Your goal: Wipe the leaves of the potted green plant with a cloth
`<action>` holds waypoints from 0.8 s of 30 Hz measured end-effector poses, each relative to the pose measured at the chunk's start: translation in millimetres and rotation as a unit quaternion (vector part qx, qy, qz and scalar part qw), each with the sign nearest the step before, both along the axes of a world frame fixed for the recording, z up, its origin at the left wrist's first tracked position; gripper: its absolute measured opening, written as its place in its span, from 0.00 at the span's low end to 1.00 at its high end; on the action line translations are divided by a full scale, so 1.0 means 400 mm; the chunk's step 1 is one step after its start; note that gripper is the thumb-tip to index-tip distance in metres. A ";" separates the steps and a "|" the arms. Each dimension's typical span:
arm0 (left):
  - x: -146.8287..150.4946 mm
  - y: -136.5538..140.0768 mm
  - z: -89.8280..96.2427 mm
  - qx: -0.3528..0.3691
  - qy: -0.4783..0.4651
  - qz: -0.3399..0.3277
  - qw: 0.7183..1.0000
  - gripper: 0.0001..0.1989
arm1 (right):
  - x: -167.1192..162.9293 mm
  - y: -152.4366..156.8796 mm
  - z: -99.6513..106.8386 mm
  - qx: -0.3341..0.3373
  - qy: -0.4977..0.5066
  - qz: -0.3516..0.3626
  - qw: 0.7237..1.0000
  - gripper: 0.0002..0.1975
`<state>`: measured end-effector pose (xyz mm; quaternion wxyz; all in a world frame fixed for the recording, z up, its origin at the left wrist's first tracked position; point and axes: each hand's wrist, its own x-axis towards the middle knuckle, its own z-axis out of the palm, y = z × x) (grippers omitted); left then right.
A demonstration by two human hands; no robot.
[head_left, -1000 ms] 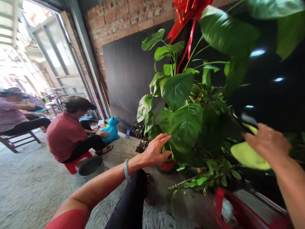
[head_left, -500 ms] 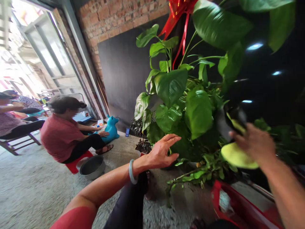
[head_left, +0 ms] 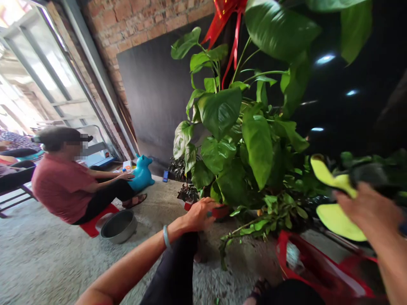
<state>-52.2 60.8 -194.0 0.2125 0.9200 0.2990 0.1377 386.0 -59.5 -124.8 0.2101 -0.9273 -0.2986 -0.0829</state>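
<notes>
A tall potted plant (head_left: 235, 140) with broad green leaves and a red ribbon (head_left: 227, 25) at its top stands on the concrete floor ahead of me. My left hand (head_left: 199, 214), with a pale bangle on the wrist, reaches low to the plant's base and touches the rim of its red pot (head_left: 221, 210). My right hand (head_left: 370, 209), blurred at the right edge, is closed on a yellow-green cloth (head_left: 335, 212) beside the leaves. My dark-trousered knee (head_left: 173, 271) rises in the foreground.
A person in a red shirt (head_left: 60, 186) sits on a low red stool at the left, beside a grey metal basin (head_left: 119, 226) and a blue toy animal (head_left: 141, 173). A small dark potted plant (head_left: 187, 192) and a red plastic bag (head_left: 314, 267) sit close by. A dark board leans on the brick wall.
My left hand has dropped from the lower leaves to the pot's rim. My right hand with the cloth has swung right, away from the leaves. The view has shifted left.
</notes>
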 end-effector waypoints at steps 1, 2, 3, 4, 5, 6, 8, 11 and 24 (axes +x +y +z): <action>-0.025 0.010 -0.032 -0.009 0.058 0.013 0.998 0.28 | -0.028 0.001 -0.012 -0.031 0.034 0.038 0.998 0.21; -0.052 0.021 -0.067 -0.019 0.118 0.032 0.992 0.28 | -0.055 -0.008 -0.024 -0.036 0.062 0.082 0.994 0.16; -0.080 0.034 -0.101 -0.029 0.173 0.057 0.983 0.28 | -0.078 -0.025 -0.032 -0.020 0.092 0.115 0.989 0.13; -0.106 0.046 -0.135 -0.040 0.220 0.087 0.971 0.29 | -0.095 -0.046 -0.033 0.010 0.123 0.125 0.984 0.10; -0.129 0.058 -0.168 -0.050 0.257 0.118 0.958 0.29 | -0.104 -0.068 -0.024 0.045 0.145 0.123 0.981 0.10; -0.148 0.067 -0.199 -0.061 0.285 0.147 0.945 0.30 | -0.108 -0.085 -0.005 0.073 0.154 0.108 0.980 0.09; -0.169 0.075 -0.253 -0.080 0.316 0.188 0.927 0.35 | -0.105 -0.092 0.057 0.108 0.124 0.044 0.985 0.10; -0.167 0.066 -0.319 -0.093 0.329 0.219 0.914 0.44 | -0.111 -0.028 0.146 0.115 0.028 -0.028 0.993 0.16; -0.172 0.032 -0.354 -0.092 0.325 0.251 0.907 0.45 | -0.413 -0.082 -0.042 0.190 0.278 0.285 0.897 0.23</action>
